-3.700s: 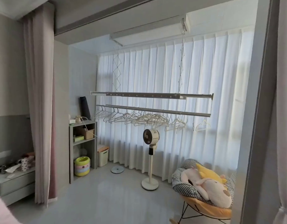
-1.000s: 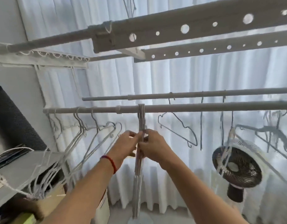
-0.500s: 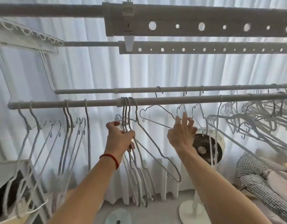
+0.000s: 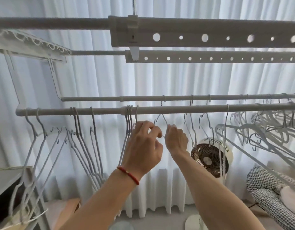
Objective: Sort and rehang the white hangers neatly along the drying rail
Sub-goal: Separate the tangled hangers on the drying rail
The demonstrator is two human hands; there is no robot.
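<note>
The near drying rail (image 4: 176,109) looks like matt grey-white coated metal tubing, smooth along its length. The white hangers (image 4: 87,143) hung on it are thin wire with a pale, dull coating. At 12 o'clock the perforated bar (image 4: 201,33) has a flat, satin painted-metal finish. The curtain (image 4: 97,77) behind is sheer white cloth in soft pleats. At 4 o'clock the fan (image 4: 210,159) shows a glossy cream plastic rim, and the cushion (image 4: 266,193) is woven houndstooth fabric.

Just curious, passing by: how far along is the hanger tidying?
Early. A few hangers hang bunched on the near rail. The left hand and right hand grip one hanger hooked on the far rail. A tangled heap on the right remains unsorted.
</note>
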